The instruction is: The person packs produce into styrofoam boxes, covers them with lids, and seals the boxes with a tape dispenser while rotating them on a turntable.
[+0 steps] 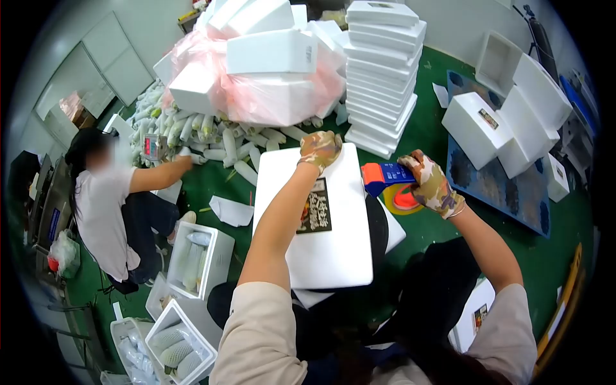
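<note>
A white foam box (340, 250) with a dark printed label (319, 205) on its lid is in front of me. My left hand (321, 151), in a camouflage-patterned glove, rests at the lid's far edge with its fingers curled closed; what they grip, if anything, is hidden. Just right of the box, my right hand (431, 183), gloved alike, is wrapped round a blue and orange-red tape dispenser (393, 174). The dispenser's head points toward the box. Under the box, a dark round support (377, 224) shows partly.
Foam lids (382, 83) are stacked behind. White foam boxes in pink plastic (276, 96) stand beside wrapped produce (231, 147). A co-worker (106, 199) squats at left near filled foam boxes (192, 256). More boxes (478, 128) sit on a blue pallet (497, 192).
</note>
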Demonstrator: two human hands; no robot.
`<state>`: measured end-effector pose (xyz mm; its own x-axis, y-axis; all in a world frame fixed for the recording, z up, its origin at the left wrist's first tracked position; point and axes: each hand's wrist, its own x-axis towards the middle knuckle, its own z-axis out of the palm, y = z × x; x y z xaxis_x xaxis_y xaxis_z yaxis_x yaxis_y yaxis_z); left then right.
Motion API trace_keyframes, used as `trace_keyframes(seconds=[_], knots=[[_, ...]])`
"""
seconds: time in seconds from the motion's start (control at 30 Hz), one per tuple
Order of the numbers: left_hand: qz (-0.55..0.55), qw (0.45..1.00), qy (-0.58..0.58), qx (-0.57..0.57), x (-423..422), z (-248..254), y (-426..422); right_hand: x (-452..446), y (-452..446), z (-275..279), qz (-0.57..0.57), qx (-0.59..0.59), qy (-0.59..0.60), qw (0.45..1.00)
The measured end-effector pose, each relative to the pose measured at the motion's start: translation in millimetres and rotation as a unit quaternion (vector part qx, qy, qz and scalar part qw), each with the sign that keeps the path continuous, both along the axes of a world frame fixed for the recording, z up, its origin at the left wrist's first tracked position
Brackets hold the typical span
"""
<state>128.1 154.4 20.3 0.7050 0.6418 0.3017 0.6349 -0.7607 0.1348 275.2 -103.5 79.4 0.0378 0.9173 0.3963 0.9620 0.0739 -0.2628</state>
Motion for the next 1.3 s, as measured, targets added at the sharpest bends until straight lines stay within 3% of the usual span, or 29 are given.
trace_keyframes(seconds=[0.1,0.23,0.27,0.3,0.33,0.37,0.43,0.47,0.5,0.6,0.7,0.73,0.8,0.87,0.9,0.97,1.0,1.03,1.07,1.13,1.17,1.2,1.3], knots=[[0.055,0.998,-0.033,0.007,1,-7,-7,-27,-5,5,0.002,0.072,-0.007,0.997],[-0.01,0.984,-0.177,-0.027,-47,-17,16,-56,-18,14,-0.024,0.059,-0.047,0.997],[0.068,0.968,-0.23,-0.074,-78,-28,26,-54,-19,9,-0.019,0.049,-0.032,0.998],[0.036,0.949,-0.314,-0.005,-129,-26,9,-50,-20,2,-0.013,0.051,-0.031,0.998],[0.016,0.946,-0.251,0.203,-186,-43,14,-42,-22,-9,-0.021,0.031,-0.04,0.998],[-0.006,0.943,-0.327,0.059,-239,-33,-24,-31,-22,-21,-0.028,0.012,-0.05,0.998],[0.145,0.961,-0.229,-0.056,-322,-33,-119,-12,-22,-52,0.004,0.018,-0.053,0.998],[0.182,0.966,-0.132,-0.127,-350,-52,-160,-9,-22,-64,0.003,0.032,-0.042,0.999],[0.138,0.963,0.016,-0.23,-352,-44,-193,-9,-22,-76,0.001,0.043,-0.03,0.999],[0.131,0.821,-0.195,-0.52,-317,-89,-225,-10,-18,-112,-0.024,0.083,-0.024,0.996],[0.178,0.679,-0.253,-0.666,-300,-108,-200,-13,-14,-135,-0.03,0.148,-0.001,0.989],[0.156,0.741,-0.242,-0.607,-309,-143,-195,-14,-12,-142,-0.024,0.163,0.018,0.986],[0.239,0.41,-0.533,-0.701,-301,-143,-202,-14,-7,-157,-0.015,0.155,0.06,0.986],[0.145,0.699,-0.42,-0.561,-323,-172,-206,-20,-4,-138,-0.022,0.137,0.122,0.983],[0.191,0.641,-0.505,-0.546,-320,-185,-197,-9,4,-138,-0.005,0.162,0.101,0.982],[0.233,0.632,-0.495,-0.549,-308,-110,-202,-6,2,-89,-0.009,0.071,0.147,0.986],[0.295,0.67,-0.407,-0.546,-300,-45,-204,3,8,-71,0.005,0.019,0.163,0.986],[0.26,0.673,-0.463,-0.514,-301,-28,-200,18,15,-68,-0.009,0.025,0.148,0.989],[0.191,0.734,-0.479,-0.441,-304,-15,-188,35,25,-61,-0.007,-0.029,0.17,0.985],[0.211,0.813,-0.339,-0.424,-278,89,-192,54,49,-37,-0.017,-0.176,0.168,0.97],[0.253,0.786,-0.306,-0.474,-267,111,-184,61,61,-27,-0.03,-0.266,0.148,0.952],[0.246,0.791,-0.295,-0.477,-265,107,-179,72,72,-48,-0.012,-0.302,0.139,0.943],[0.154,0.927,-0.154,-0.306,-256,101,-173,79,73,-79,0.01,-0.304,0.182,0.935]])
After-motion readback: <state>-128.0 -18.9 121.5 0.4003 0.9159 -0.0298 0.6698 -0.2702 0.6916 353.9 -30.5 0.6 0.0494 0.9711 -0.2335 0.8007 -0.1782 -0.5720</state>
